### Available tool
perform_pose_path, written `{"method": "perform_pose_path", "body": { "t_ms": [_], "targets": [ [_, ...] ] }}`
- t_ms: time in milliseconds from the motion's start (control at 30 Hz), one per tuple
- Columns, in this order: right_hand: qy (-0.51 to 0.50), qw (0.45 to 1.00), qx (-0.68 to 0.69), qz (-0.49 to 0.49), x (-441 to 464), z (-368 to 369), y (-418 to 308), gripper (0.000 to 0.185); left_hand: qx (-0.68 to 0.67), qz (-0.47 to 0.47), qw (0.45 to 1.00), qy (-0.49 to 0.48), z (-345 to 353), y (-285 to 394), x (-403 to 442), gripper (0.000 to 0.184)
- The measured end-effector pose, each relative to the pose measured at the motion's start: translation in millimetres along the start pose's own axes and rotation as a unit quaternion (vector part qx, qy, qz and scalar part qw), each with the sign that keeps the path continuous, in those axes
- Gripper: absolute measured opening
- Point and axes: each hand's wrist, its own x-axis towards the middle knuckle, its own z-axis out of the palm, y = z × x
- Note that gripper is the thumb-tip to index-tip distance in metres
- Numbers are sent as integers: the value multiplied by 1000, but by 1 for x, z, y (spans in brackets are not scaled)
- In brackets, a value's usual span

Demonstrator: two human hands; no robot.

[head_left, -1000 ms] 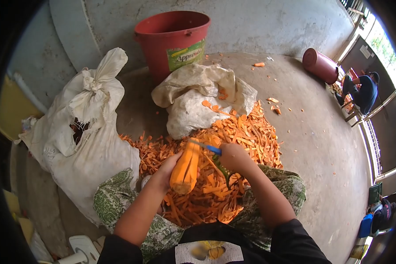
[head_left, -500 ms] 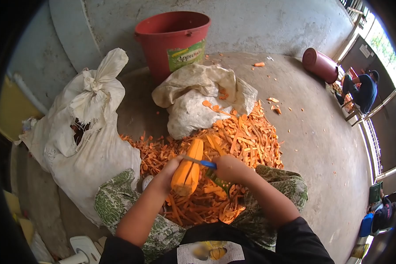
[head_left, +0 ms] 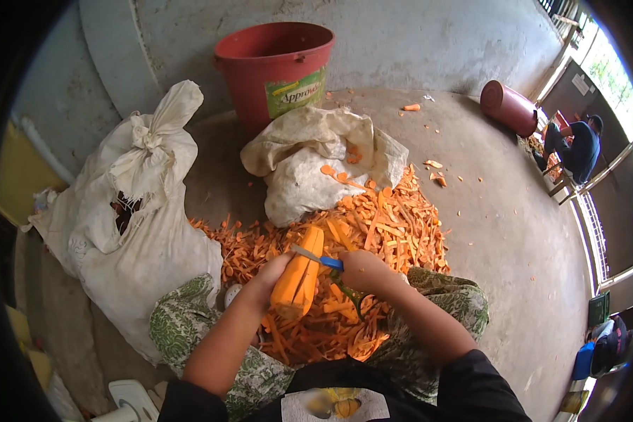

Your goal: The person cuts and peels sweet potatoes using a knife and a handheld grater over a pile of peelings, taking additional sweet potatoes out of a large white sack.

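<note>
A thick, peeled orange carrot (head_left: 299, 285) with flat facets and dark lengthwise grooves is gripped in my left hand (head_left: 273, 276), tilted with its broad end toward me. My right hand (head_left: 366, 271) is closed round a blue-handled cutting tool (head_left: 330, 263). Its narrow metal blade lies across the upper part of the carrot; whether it is a knife or a peeler I cannot tell. Below and beyond both hands spreads a heap of carrot peelings (head_left: 401, 228), strips and round slices, reaching between my legs.
At my left stands a tied, torn white sack (head_left: 148, 260). A crumpled sack (head_left: 302, 183) lies behind the heap, before a red tub (head_left: 274, 84) by the wall. To the right are a tipped dark-red bin (head_left: 508, 109) and a seated person (head_left: 580, 151). Carrot scraps dot the floor.
The view has shifted slightly. Both hands keep their grips, and the blade sits at nearly the same place on the carrot, a touch higher.
</note>
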Motion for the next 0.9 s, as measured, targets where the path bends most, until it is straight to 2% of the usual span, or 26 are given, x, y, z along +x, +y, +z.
{"method": "perform_pose_path", "body": {
  "t_ms": [433,500,567,700,800,833,867,900],
  "targets": [
    [8,998,-49,37,31,4,11,21,-3,21,1000,-17,-6,-7,-5,46],
    [26,987,-34,152,48,1,40,23,13,-20,999,-30,6,-7,-22,47],
    [58,982,-12,177,57,0,76,24,6,-77,994,-81,11,-11,-30,48],
    [100,973,-10,207,54,-9,68,24,2,-32,997,-73,0,-7,-23,48],
    [83,978,-15,190,45,-21,39,24,-17,-20,996,-81,-4,-4,-20,48],
    [120,983,6,135,37,-20,30,23,-16,-19,996,-81,-7,-3,-18,48],
    [121,984,5,135,29,-21,19,23,-24,7,998,-65,-11,-3,-14,48],
    [92,992,-5,86,23,-22,7,22,-33,33,998,-49,-15,-2,-12,47]
  ]
}}
